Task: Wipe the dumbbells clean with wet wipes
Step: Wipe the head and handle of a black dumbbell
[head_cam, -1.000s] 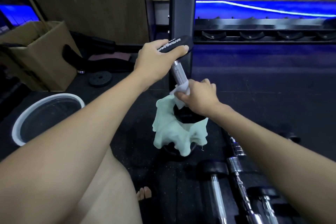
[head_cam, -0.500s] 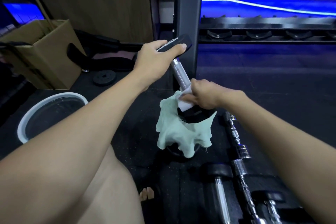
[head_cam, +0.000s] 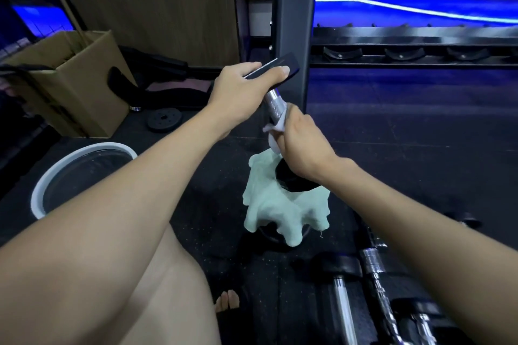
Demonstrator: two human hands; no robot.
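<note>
A dumbbell [head_cam: 275, 106] with a knurled chrome handle and black heads stands tilted on end over a pale green cloth [head_cam: 280, 207]. My left hand [head_cam: 246, 89] grips its upper black head. My right hand [head_cam: 301, 145] holds a white wet wipe [head_cam: 273, 131] wrapped around the chrome handle, partway up from the lower head [head_cam: 291, 180]. The wipe is mostly hidden under my fingers.
More dumbbells [head_cam: 372, 274] lie on the black floor at lower right. A white-rimmed basin [head_cam: 84, 154] sits at left, with a cardboard box [head_cam: 75, 87] and a small weight plate [head_cam: 164, 119] behind it. A rack post [head_cam: 294, 22] rises just behind the dumbbell.
My right hand has slid up the chrome handle with the wipe, away from the lower head. My left hand keeps its grip on the upper head.
</note>
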